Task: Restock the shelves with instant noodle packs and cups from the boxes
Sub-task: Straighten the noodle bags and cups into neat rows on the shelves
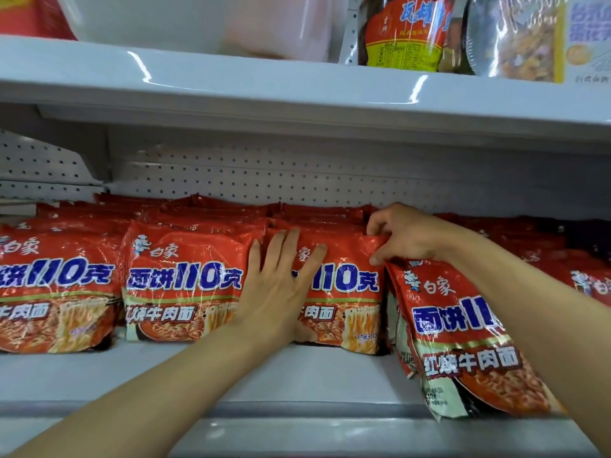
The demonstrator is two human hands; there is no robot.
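Red noodle pack (344, 285) upright on shelf (297, 375), left hand (277, 292) fingers flat, spread (pressing front); right hand (403, 233) pinching top corner

Glossy crinkled plastic noodle packs (185, 285) on smooth white shelf (198, 371).
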